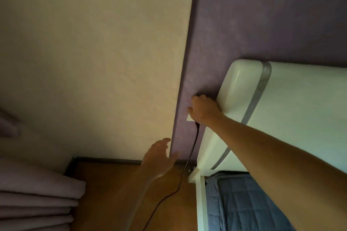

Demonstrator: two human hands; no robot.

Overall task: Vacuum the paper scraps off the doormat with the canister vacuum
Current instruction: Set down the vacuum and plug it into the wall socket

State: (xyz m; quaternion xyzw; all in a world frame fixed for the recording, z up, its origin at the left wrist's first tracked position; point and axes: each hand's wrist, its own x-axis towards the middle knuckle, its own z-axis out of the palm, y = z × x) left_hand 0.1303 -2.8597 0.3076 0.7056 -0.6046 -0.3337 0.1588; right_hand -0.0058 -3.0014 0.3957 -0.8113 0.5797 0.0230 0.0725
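My right hand (203, 109) is curled around a black plug at a white wall socket (189, 118) on the purple wall, just left of the headboard. The plug itself is mostly hidden under my fingers. A black power cord (189, 157) hangs from it, runs down the wall and trails across the wooden floor toward the bottom of the view. My left hand (159, 157) is lower, fingers spread and relaxed, close to the wall corner and holding nothing. The vacuum, the doormat and the paper scraps are out of view.
A glossy white headboard (242, 88) and bed frame with a blue quilt (242, 204) fill the right side. Mauve curtain folds (37, 197) hang at the lower left. The cream wall (93, 52) meets the purple wall (262, 15) at a corner; brown wooden floor (112, 184) lies below.
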